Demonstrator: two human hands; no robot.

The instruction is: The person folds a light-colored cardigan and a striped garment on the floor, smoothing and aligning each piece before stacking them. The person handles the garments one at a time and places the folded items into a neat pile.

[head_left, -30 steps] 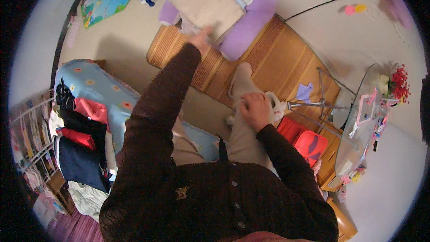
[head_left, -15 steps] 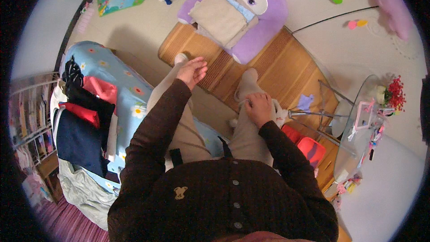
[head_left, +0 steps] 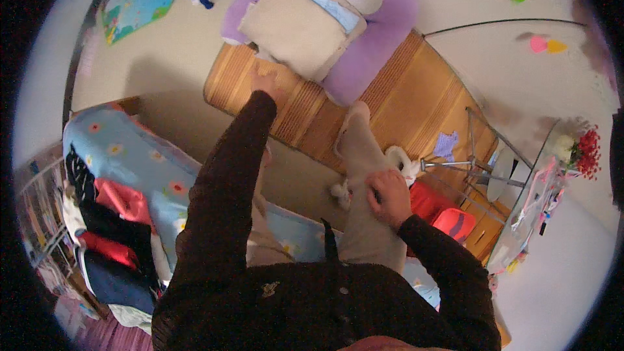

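Observation:
A folded beige cloth (head_left: pixel 296 29), with a light-blue folded cloth (head_left: pixel 323 5) along its far edge, lies on a purple plush cushion (head_left: pixel 393 19) with two big eyes. My left hand (head_left: pixel 265 81) is stretched out over the striped brown mat (head_left: pixel 396 88), just short of the beige cloth's near left corner. Its fingers look apart and empty, though slightly blurred. My right hand (head_left: pixel 390 198) rests on my right leg, fingers loosely bent over the trouser fabric, with nothing visible in it.
To the left, a blue flowered bed (head_left: pixel 123 130) carries a heap of dark and red clothes (head_left: pixel 110 247). At right stand a glass table (head_left: pixel 520 240) with metal legs and red flowers (head_left: pixel 587 153). A red bag-like item (head_left: pixel 448 214) and white slippers (head_left: pixel 398 159) lie near my right leg.
My left hand has moved forward toward the beige cloth as I lean ahead. My right hand stays on my leg. The whole view has shifted.

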